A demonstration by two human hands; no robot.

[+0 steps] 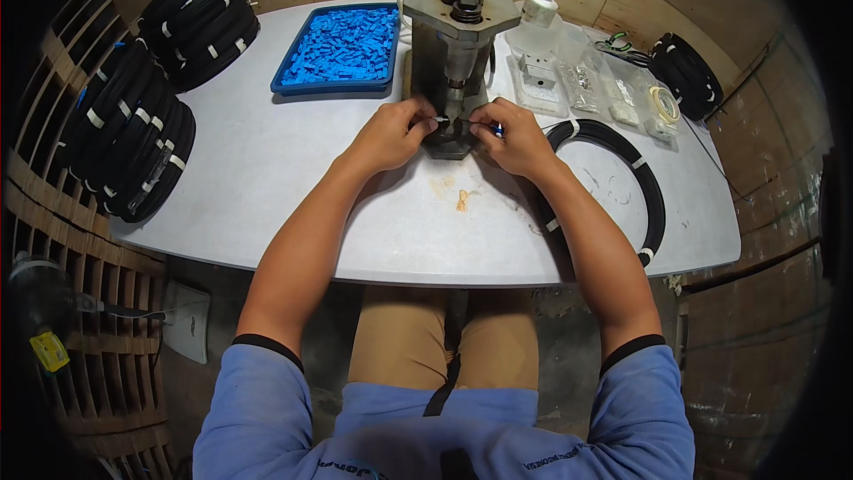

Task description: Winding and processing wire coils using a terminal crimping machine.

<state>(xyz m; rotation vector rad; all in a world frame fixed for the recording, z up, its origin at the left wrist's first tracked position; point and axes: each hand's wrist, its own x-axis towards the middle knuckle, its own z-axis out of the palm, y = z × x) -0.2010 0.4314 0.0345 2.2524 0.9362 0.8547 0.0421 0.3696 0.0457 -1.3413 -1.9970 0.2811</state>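
Ref. landmark: metal press [458,27], centre-rear of table [267,178]. Left hand [388,135] and right hand [514,138] at press base, fingers pinching a thin black cable end [442,121] betw. them. Cable loop [622,169] lies right of press. Blue parts tray [342,46] left of press; black coil stacks [142,116] further left.

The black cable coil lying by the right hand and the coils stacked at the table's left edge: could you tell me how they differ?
The single coil lies flat and alone beside the right hand. The stacked coils stand on edge, packed together, away from the left hand. Both are black with white ties.
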